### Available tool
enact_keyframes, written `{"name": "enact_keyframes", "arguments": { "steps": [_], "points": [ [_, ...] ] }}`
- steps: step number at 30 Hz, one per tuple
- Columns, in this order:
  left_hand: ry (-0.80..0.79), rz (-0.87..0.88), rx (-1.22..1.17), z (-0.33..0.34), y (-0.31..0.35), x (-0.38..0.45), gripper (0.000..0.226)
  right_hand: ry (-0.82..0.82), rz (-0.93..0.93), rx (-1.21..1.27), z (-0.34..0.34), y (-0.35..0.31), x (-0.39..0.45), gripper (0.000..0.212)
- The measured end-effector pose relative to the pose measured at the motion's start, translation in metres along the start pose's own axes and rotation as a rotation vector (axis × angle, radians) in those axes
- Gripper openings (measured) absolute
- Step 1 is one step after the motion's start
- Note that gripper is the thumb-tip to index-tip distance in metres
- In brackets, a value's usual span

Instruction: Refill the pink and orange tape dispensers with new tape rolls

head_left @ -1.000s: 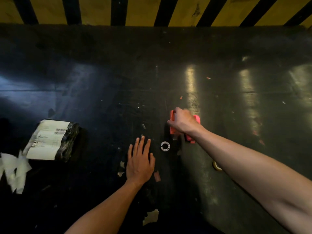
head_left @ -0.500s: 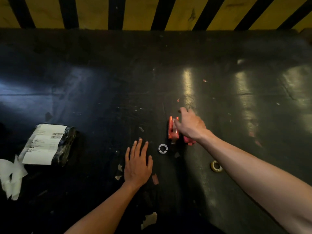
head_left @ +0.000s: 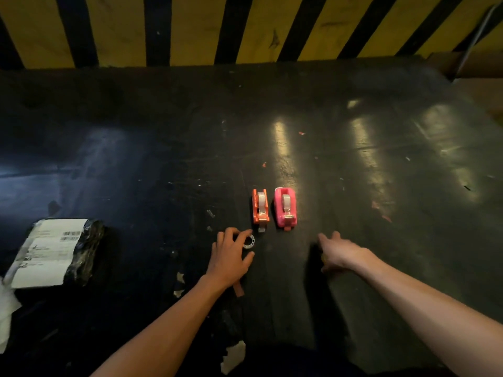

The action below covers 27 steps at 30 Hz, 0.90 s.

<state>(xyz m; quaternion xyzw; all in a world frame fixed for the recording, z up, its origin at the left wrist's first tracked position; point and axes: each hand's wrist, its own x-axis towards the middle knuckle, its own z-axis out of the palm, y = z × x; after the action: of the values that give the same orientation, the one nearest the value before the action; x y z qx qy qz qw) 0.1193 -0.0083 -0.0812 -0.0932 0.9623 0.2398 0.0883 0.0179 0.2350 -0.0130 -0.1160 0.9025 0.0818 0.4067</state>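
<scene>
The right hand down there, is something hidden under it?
A small yellowish edge peeks out beneath the right hand, against the dark table. The hand covers nearly all of it, so what it is cannot be told.

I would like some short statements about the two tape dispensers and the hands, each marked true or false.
1. The orange dispenser stands to the left of the pink dispenser. True.
2. The right hand grips the pink dispenser. False: it is nearer the camera, apart from it.
3. The left hand touches a small white ring. True.
4. Both dispensers are empty. False: each holds a tape roll.
5. A wrapped parcel with a white label lies to the right of the dispensers. False: it lies far to their left.
</scene>
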Motion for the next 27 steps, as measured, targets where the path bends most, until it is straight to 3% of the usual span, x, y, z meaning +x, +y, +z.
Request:
{"name": "enact_keyframes", "arguments": {
  "steps": [5,10,12,15,17,19,27],
  "points": [
    [0.021,0.001,-0.063,-0.006,-0.002,0.007,0.048,-0.008,-0.198,0.057,0.003,-0.028,-0.002,0.052],
    [0.082,-0.105,-0.068,-0.025,-0.021,0.016,0.052,-0.069,-0.490,0.136,-0.021,-0.076,0.001,0.040],
    [0.113,-0.157,-0.058,-0.035,-0.030,0.022,0.053,0.015,-0.563,0.143,-0.034,-0.097,0.002,0.037],
    [0.130,-0.205,-0.053,-0.049,-0.043,0.033,0.053,0.362,-0.638,-0.005,-0.049,-0.122,0.012,0.040],
    [0.133,-0.232,-0.053,-0.055,-0.049,0.040,0.052,0.544,-0.642,-0.100,-0.056,-0.134,0.023,0.042],
    [0.136,-0.247,-0.049,-0.058,-0.050,0.046,0.052,0.608,-0.623,-0.157,-0.061,-0.143,0.035,0.041],
    [0.126,-0.243,-0.061,-0.050,-0.047,0.059,0.052,0.612,-0.536,-0.284,-0.051,-0.154,0.065,0.029]
  ]
}}
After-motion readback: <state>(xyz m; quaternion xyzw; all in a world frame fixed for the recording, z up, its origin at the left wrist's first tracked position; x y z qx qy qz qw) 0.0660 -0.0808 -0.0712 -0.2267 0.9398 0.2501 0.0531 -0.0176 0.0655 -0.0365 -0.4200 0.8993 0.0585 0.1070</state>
